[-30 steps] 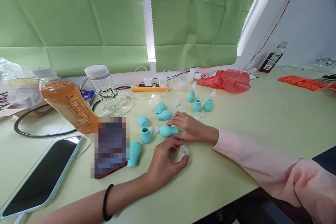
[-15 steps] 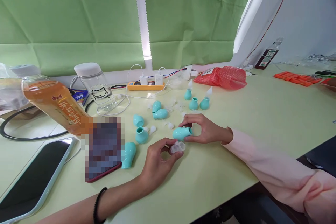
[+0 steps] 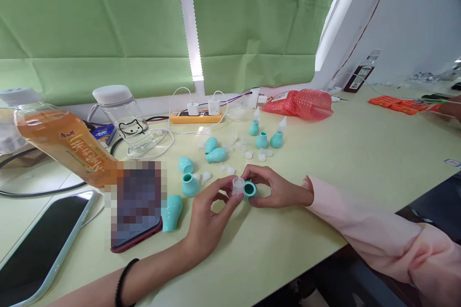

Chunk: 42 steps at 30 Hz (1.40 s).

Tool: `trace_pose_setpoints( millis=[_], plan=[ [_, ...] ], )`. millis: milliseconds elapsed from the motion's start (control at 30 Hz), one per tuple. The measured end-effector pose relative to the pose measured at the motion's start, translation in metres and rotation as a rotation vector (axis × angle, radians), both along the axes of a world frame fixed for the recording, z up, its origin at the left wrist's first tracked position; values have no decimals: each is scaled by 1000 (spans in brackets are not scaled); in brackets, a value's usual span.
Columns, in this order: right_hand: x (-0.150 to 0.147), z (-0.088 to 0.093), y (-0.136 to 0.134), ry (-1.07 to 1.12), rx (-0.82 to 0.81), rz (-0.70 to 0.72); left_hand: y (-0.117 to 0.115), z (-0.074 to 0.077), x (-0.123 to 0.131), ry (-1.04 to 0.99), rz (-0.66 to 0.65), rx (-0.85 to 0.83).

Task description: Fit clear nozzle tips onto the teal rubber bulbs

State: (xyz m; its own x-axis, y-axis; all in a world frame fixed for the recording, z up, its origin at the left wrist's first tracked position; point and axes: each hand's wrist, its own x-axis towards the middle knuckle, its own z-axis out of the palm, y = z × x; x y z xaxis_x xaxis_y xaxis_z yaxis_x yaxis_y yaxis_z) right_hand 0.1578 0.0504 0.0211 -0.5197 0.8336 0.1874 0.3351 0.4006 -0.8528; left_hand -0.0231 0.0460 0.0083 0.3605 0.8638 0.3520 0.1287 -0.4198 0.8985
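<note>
My left hand [image 3: 212, 208] pinches a small clear plastic connector [image 3: 237, 185] with a round open end facing up. Right beside it, my right hand [image 3: 272, 186] grips a teal squeeze bulb [image 3: 249, 191], its dark round mouth turned toward me. The two pieces are side by side and seem to touch. Left of my hands, a teal bulb [image 3: 190, 185] stands upright, and a longer teal bulb [image 3: 172, 213] leans by the phone. Several more teal bulbs [image 3: 216, 155] lie farther back. Two standing ones carry frosted pointed tips [image 3: 283, 123].
Loose translucent plastic bits [image 3: 236, 141] are scattered mid-table. A dark-screened phone [image 3: 46, 244], a red-edged phone [image 3: 137, 206], an orange drink bottle [image 3: 68, 141] and a white-lidded bottle [image 3: 126, 120] occupy the left. Behind are a yellow power strip [image 3: 180, 117] and red bubble wrap [image 3: 302, 104]. Another person's hand [image 3: 450, 109] shows far right.
My right hand has tilted the bulb so its mouth turns from rightward to up and toward me. My left hand has turned the connector upright, and the two pieces are closer together.
</note>
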Motion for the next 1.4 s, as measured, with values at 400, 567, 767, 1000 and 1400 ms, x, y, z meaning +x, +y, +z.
trace_pose_setpoints(
  millis=[400, 567, 767, 1000, 1400],
  plan=[
    [5, -10, 2, -6, 121, -165, 12, 22, -5, 88, -86, -134],
    [6, -11, 2, 17, 95, -180, 14, 26, -6, 273, -91, 16],
    [3, -13, -1, 16, 206, -199, 17, 25, -11, 584, -48, 344],
    [-2, -13, -2, -56, 237, -272, 13, 30, -7, 192, -91, 53],
    [-3, -14, -5, -32, 281, -279, 21, 24, -6, -5, -133, -225]
  ],
)
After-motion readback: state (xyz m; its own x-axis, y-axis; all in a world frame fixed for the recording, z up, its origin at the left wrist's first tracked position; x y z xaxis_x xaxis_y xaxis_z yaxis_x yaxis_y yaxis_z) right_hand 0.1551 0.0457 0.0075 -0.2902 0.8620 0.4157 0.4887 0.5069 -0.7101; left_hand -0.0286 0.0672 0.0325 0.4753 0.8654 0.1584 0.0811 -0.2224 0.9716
